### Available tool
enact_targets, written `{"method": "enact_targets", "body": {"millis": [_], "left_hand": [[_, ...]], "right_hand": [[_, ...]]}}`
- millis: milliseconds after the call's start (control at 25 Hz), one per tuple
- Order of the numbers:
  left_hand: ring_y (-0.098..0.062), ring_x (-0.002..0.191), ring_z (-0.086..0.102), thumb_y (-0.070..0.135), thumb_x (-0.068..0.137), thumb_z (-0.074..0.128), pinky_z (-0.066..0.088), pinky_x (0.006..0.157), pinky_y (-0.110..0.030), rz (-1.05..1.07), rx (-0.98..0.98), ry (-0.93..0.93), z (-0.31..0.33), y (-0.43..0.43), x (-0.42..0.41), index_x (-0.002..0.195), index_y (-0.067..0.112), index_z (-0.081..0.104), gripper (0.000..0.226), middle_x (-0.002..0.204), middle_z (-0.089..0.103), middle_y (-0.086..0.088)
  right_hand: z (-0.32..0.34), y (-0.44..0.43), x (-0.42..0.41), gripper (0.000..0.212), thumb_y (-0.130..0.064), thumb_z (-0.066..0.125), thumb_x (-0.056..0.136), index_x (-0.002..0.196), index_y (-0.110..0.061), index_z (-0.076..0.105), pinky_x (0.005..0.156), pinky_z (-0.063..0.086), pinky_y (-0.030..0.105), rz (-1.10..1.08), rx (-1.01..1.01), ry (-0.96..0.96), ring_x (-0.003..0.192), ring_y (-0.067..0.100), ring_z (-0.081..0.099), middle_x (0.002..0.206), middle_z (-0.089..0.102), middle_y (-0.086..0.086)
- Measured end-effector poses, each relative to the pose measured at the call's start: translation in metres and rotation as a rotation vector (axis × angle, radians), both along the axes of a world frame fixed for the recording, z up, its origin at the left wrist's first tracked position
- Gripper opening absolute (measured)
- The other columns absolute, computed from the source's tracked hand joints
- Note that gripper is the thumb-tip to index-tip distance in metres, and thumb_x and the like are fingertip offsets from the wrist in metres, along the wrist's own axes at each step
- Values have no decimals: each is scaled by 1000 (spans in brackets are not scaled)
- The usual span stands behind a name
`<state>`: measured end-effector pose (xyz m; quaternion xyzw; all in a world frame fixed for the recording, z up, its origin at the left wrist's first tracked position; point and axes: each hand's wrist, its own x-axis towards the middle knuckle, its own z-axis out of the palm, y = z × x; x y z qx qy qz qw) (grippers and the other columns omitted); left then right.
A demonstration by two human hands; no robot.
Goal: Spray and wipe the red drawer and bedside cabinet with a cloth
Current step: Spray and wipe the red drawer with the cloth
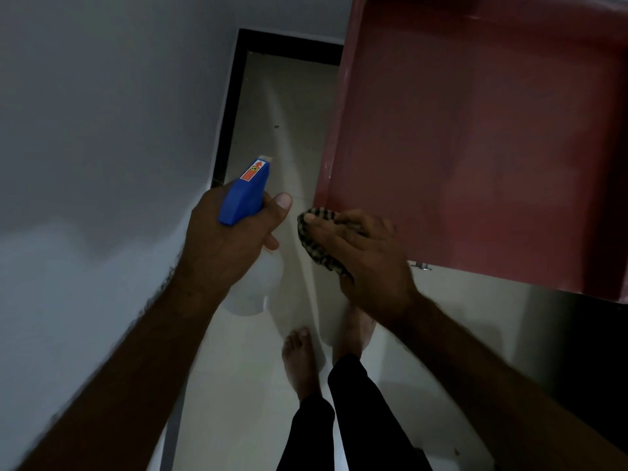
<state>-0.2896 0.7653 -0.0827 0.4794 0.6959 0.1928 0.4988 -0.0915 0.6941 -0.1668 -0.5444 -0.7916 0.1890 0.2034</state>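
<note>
The red drawer (475, 137) stands pulled out at the upper right, its flat inside bottom facing me. My right hand (370, 256) holds a dark checked cloth (316, 239) against the drawer's near left corner, fingers curled over it. To its left my left hand (227, 243) grips a spray bottle (246, 192) with a blue trigger head and a clear body hanging below the palm; the nozzle points away from me, along the floor. The bedside cabinet body lies outside the view, apart from a dark shape below the drawer at the right.
A grey wall (102, 130) fills the left side, with a black skirting (227, 107) running along the pale tiled floor (282, 96). My bare feet (302, 358) and dark trouser legs stand on the tiles below the hands. A small metal handle (421, 265) shows at the drawer's front edge.
</note>
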Motion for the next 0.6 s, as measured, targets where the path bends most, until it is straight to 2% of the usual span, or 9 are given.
{"method": "enact_targets", "body": {"millis": [80,200,280,440,480,520,600], "left_hand": [[1,58,66,42,92,67,44,50,-3,-8,-7,8,1,2,2,89,18,62,25,75,71,-8],[-1,59,66,46,90,66,47,57,-14,-8,-13,23,2,6,6,88,20,62,27,74,72,-6],[-3,59,67,49,86,66,46,61,-19,0,-10,21,4,9,10,86,21,61,28,73,72,-7],[-2,57,67,56,78,65,47,52,-7,26,-8,-12,9,16,15,86,20,62,37,73,72,-10],[-2,57,67,56,78,64,47,52,-9,29,-4,-7,10,18,16,86,20,62,37,73,72,-9],[-1,57,67,55,79,65,48,54,-13,30,-4,2,11,21,16,86,22,62,34,72,72,-8],[2,58,66,50,87,65,45,60,-18,15,0,30,11,24,17,85,26,60,24,72,71,-3]], "right_hand": [[0,24,1,65,-2,66,78,142,-13,63,89,47,49,-60,-8,1,119,36,59,136,69,1],[-1,49,6,61,-16,57,82,143,-13,62,90,46,50,-117,13,22,118,34,54,133,70,2],[-2,40,6,65,-9,57,78,144,-13,61,89,45,49,-80,18,26,118,35,56,135,69,1],[-4,13,9,70,-3,64,74,143,-16,63,89,43,45,31,-1,6,121,32,57,142,65,-4],[-4,21,12,71,-3,67,73,143,-16,63,88,42,45,32,6,0,121,31,56,140,66,-4],[-4,33,15,68,-7,68,75,142,-15,63,88,41,44,20,13,-3,120,31,55,137,68,-3],[-1,59,16,61,-25,59,81,141,-14,64,87,43,46,-35,13,-2,116,35,59,131,71,-1]]}}
